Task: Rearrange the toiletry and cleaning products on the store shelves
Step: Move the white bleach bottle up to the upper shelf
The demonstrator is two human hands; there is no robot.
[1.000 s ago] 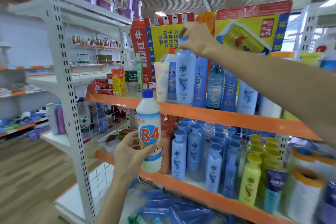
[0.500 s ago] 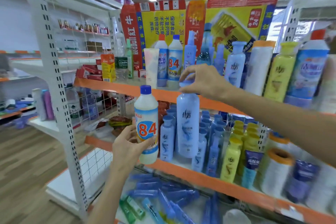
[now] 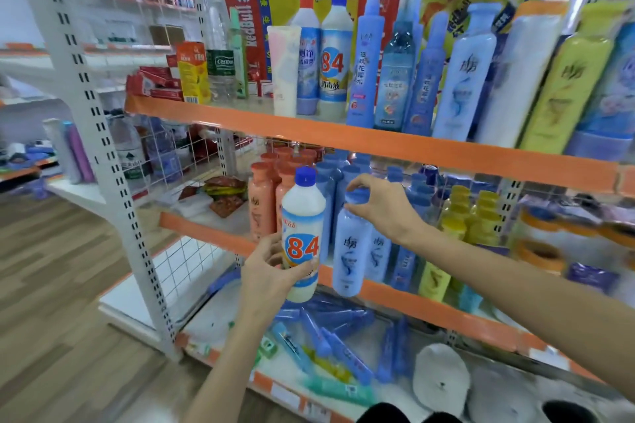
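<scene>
Blue shampoo bottle (image 3: 351,251), pinched at its cap by the right hand (image 3: 379,205), hangs at the middle shelf's front edge (image 3: 429,302) (left hand (image 3: 271,271) grips the 84 bottle (image 3: 302,233)), likely needing a gap among its matching blues.

1. 2 bare forearms come up from the bottom of the view, with no sleeves visible on either one.
2. left hand (image 3: 266,276): no rings, no watch, no glove that I can spot.
3. right hand (image 3: 379,204): same deal, bare wrist, nothing strapped on.
4. Something dark and rounded sits at the very bottom edge, too cut off to tell what it is.
</scene>
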